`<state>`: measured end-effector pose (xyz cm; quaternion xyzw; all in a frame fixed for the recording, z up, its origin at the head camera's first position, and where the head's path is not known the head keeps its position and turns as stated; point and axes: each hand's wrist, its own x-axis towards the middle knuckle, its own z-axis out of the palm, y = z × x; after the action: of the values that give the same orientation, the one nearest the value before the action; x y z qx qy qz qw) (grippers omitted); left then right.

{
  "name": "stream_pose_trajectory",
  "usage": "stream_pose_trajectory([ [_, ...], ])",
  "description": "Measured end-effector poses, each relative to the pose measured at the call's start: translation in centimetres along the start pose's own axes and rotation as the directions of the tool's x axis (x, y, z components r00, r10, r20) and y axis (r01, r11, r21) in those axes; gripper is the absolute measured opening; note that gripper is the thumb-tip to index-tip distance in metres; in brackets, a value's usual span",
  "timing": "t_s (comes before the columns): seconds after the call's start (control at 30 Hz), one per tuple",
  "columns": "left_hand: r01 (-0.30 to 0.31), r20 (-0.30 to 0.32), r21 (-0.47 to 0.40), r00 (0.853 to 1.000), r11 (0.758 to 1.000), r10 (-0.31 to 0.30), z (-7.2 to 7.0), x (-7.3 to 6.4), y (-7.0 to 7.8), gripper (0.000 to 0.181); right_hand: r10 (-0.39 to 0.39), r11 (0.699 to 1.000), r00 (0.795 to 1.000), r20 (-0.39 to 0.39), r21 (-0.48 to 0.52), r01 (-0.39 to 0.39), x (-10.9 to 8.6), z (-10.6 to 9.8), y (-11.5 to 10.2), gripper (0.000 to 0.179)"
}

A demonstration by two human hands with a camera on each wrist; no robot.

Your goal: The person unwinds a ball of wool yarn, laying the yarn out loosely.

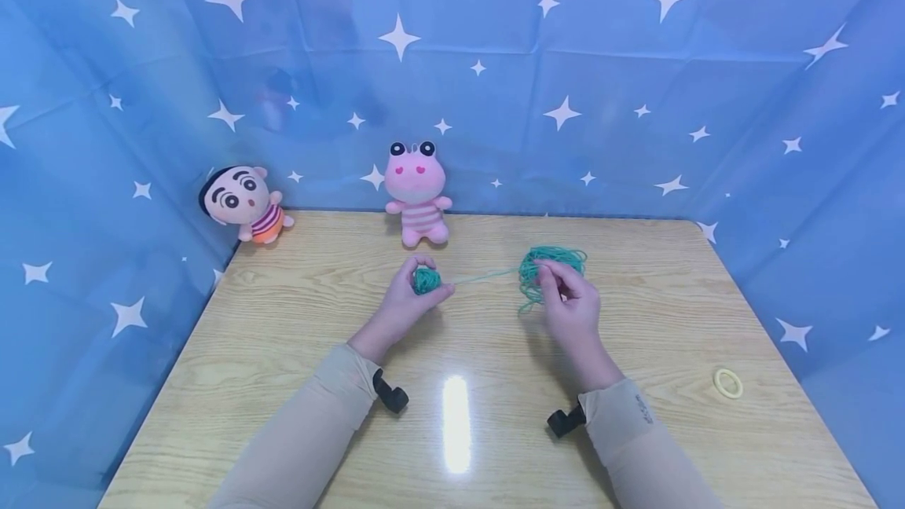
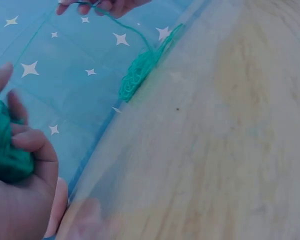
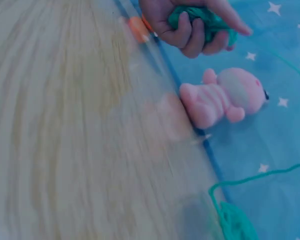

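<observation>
My left hand (image 1: 406, 301) curls its fingers round a small ball of green yarn (image 1: 426, 281), thumb stretched out to the right. From the ball a single taut strand (image 1: 484, 276) runs across to my right hand (image 1: 571, 301), which pinches it between thumb and fingertips. A loose heap of green yarn (image 1: 558, 253) lies on the table just behind the right hand and is partly covered by it. In the left wrist view the wound ball (image 2: 9, 155) sits against the left palm, and the strand also trails from the right fingers down to the heap (image 2: 140, 75).
A pink plush frog (image 1: 419, 195) leans at the table's back edge, beyond the left hand. A plush doll (image 1: 247, 203) in a striped shirt sits in the back left corner. On the right of the wooden table (image 1: 283, 320) lies a pale yellow ring (image 1: 727, 383). A starred blue curtain surrounds the table.
</observation>
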<state>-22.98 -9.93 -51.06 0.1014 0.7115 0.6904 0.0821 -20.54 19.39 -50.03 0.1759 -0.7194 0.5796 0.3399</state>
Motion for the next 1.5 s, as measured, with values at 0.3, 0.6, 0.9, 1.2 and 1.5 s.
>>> stream_pose_trajectory([
  [0.3, 0.009, 0.067, -0.471, 0.997, 0.882, 0.025, -0.2, 0.1, 0.4, 0.034, 0.038, 0.997, 0.999, -0.039, -0.072, -0.041, 0.0, -1.3, 0.7, 0.015],
  [0.6, -0.057, -0.136, -0.367, 0.991, 0.929, 0.007, -0.5, 0.5, 0.1, 0.03, 0.167, 0.956, 0.979, -0.114, -0.226, -0.189, -0.1, -3.9, 1.2, 0.017],
  [0.9, -0.05, -0.206, -0.259, 0.978, 0.965, -0.005, -0.6, 0.9, -0.5, 0.023, 0.276, 0.876, 0.955, -0.109, -0.38, -0.297, -0.1, -6.7, 2.5, 0.021],
  [1.2, 0.095, -0.088, -0.328, 0.988, 0.94, -0.13, -0.5, 0.7, -0.1, 0.04, 0.493, 0.642, 0.87, -0.003, -0.674, -0.366, 0.1, -8.7, 2.8, 0.034],
  [1.5, 0.04, -0.015, -0.309, 0.999, 0.95, -0.047, -0.6, 0.4, -0.1, 0.04, 0.485, 0.647, 0.865, 0.129, -0.718, -0.255, 0.1, -6.8, 1.5, 0.04],
])
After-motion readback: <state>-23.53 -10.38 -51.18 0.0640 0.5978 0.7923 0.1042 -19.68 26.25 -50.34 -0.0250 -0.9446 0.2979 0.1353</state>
